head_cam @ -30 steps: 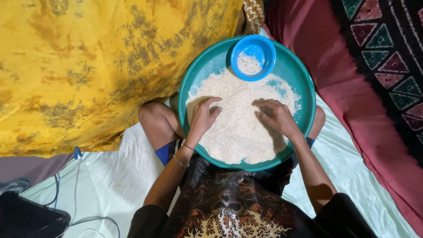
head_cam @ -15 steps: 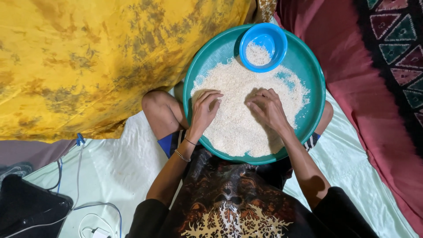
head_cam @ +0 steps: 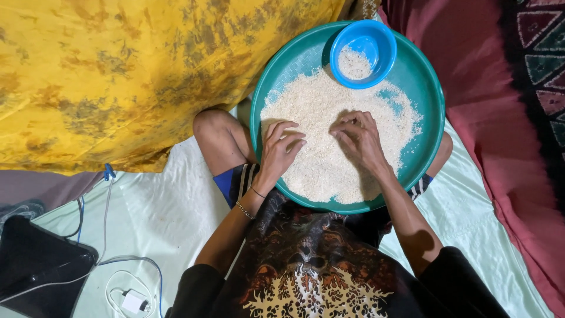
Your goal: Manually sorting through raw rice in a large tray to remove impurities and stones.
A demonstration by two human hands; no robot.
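Observation:
A large round teal tray (head_cam: pixel 424 76) rests on my lap, covered with a spread of white rice (head_cam: pixel 318 106). A small blue bowl (head_cam: pixel 363 53) with a little rice in it sits on the tray's far side. My left hand (head_cam: pixel 281 148) lies flat on the rice at the tray's left, fingers apart, with bracelets at the wrist. My right hand (head_cam: pixel 359 138) rests on the rice beside it, fingers bent and touching the grains. The two hands are close together near the tray's middle.
A yellow mottled cloth (head_cam: pixel 118 76) fills the upper left. A dark red fabric (head_cam: pixel 488 106) lies to the right with a patterned black cloth (head_cam: pixel 541 59) beyond. A black pad (head_cam: pixel 41 265), a white charger (head_cam: pixel 132 301) and cables lie on the pale sheet (head_cam: pixel 165 212) at lower left.
My right hand has drifted left over the rice, closer to my left hand. The view has shifted a little, so the tray sits further right and higher.

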